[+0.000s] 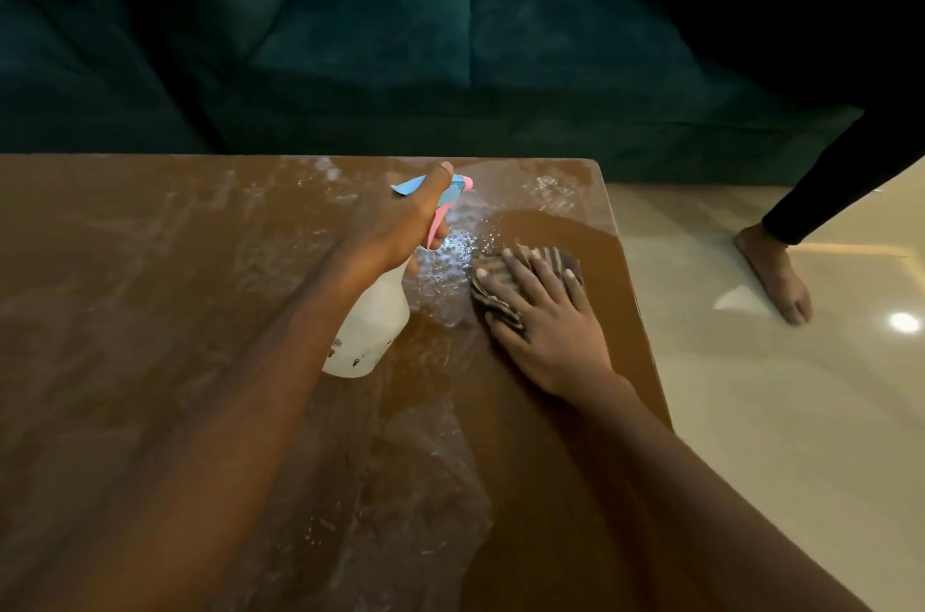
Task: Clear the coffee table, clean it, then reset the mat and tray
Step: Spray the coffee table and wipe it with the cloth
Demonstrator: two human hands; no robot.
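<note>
The brown coffee table (150,311) fills the lower left, streaked with wet foam. My left hand (395,226) grips a white spray bottle (373,326) with a blue and pink trigger head, held tilted above the table with its nozzle toward the far right corner. Fresh spray glistens on the wood (450,256) just past the nozzle. My right hand (545,326) lies flat with spread fingers on a folded striped cloth (500,296), pressing it to the table near the right edge. No mat or tray is in view.
A dark green sofa (400,36) runs along the table's far side. To the right is glossy cream floor (751,386), where another person's bare foot (776,276) and dark-trousered leg stand close to the table's corner.
</note>
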